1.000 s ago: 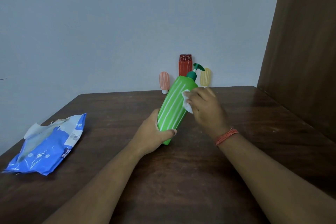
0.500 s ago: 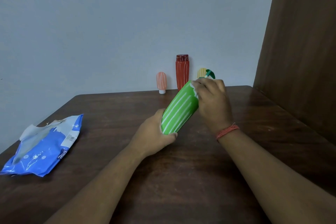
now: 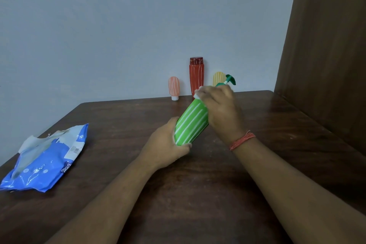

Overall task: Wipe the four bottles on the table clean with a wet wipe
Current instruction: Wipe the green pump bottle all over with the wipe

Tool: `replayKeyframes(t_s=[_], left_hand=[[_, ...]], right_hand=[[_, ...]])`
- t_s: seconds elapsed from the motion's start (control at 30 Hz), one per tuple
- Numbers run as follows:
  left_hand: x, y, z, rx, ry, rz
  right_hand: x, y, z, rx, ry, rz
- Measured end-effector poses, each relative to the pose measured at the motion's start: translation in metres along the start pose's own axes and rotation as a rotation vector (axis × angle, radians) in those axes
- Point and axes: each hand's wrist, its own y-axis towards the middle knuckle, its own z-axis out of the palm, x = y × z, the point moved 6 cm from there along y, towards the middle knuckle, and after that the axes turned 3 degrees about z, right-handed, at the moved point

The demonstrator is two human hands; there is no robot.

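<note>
The green bottle [image 3: 191, 124] with white stripes is held tilted above the middle of the table [image 3: 198, 194], its pump head [image 3: 230, 79] pointing up and away to the right. The left hand [image 3: 168, 145] grips its base, fingers curled round the bottom edge. The right hand [image 3: 220, 105] is wrapped round the bottle's shoulder and neck, pressing a white wet wipe [image 3: 197, 95] against it — only a small corner of the wipe shows past the fingers. An orange thread band [image 3: 242, 140] circles the right wrist.

Behind, against the wall, stand three more bottles: a small pink one [image 3: 174, 88] upside down on its white cap, a tall red one [image 3: 196, 75], and a yellow one [image 3: 218, 78] — its lower half hidden by the right hand and pump. The red bottle's foot is covered too.

At the left lies a blue wipes pack [image 3: 45, 160], its flap open. The table is dark brown wood, set against a pale grey-blue wall [image 3: 118, 25], with a brown wooden panel [image 3: 326, 45] at the right.
</note>
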Motion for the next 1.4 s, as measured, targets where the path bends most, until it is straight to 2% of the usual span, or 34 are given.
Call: replayKeyframes(t_s=[0.07,0.1,0.2,0.23,0.37,0.43,0.53,0.7,0.83,1.0,1.13,1.3,1.4], left_hand=[[-0.001,0.000,0.000,0.004,0.004,0.007],[-0.001,0.000,0.000,0.002,0.000,0.007],[0.001,0.001,-0.001,0.001,-0.020,-0.001],[0.001,0.001,-0.001,0.004,-0.020,-0.001],[-0.001,0.002,0.000,0.009,0.030,0.024],[-0.001,0.002,0.001,0.012,0.022,0.024],[0.002,0.001,0.000,0.010,-0.041,0.006],[0.005,-0.005,-0.002,0.008,-0.112,-0.017],[0.010,-0.008,-0.003,0.007,-0.165,-0.054],[0.011,-0.009,-0.003,0.019,-0.162,-0.057],[0.013,-0.009,-0.004,0.008,-0.170,-0.062],[0.008,-0.009,-0.003,0.021,-0.133,-0.035],[0.006,-0.009,-0.004,0.019,-0.110,-0.027]], right_hand=[[-0.011,0.000,-0.003,-0.034,-0.023,0.097],[-0.007,-0.002,-0.002,-0.017,-0.013,0.077],[0.020,-0.009,0.004,0.107,0.006,-0.130],[0.021,-0.007,0.004,0.109,-0.017,-0.147],[-0.011,0.002,-0.007,-0.022,-0.122,0.096],[-0.004,-0.002,-0.006,-0.022,-0.085,0.043],[0.021,-0.007,0.001,0.070,-0.036,-0.161],[-0.005,-0.002,-0.007,-0.079,-0.083,0.043],[0.012,-0.010,0.001,-0.009,-0.014,-0.135],[-0.007,-0.004,-0.015,-0.142,-0.063,0.008],[0.020,-0.010,-0.004,-0.050,-0.007,-0.185],[-0.007,-0.001,-0.015,-0.119,-0.118,0.030],[0.017,-0.002,-0.012,-0.039,-0.045,-0.106]])
